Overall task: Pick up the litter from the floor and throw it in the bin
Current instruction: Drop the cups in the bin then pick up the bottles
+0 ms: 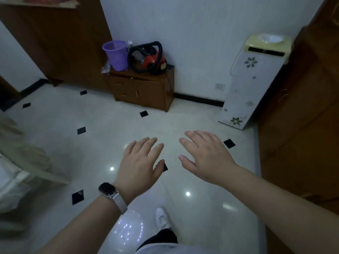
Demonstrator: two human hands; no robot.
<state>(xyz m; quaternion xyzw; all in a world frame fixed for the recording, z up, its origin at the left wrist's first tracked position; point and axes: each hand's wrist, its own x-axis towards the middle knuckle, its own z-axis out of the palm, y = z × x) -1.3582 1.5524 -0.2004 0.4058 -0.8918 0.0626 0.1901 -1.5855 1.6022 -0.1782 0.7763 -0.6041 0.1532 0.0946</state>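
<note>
Both my hands are stretched out palm down over the glossy white tiled floor (102, 149). My left hand (141, 162), with a watch on its wrist, holds nothing and its fingers are straight. My right hand (205, 154) is likewise flat with spread fingers and holds nothing. A purple mesh bin (116, 55) stands on a low wooden cabinet (141, 88) against the far wall, well beyond both hands. I see no litter on the floor in this view.
A red vacuum cleaner with a black hose (149, 58) sits beside the bin. A pale water dispenser (255, 79) stands at the right by a wooden wardrobe (300, 107). A blurred chair (22, 162) is at left. My white shoe (162, 218) shows below.
</note>
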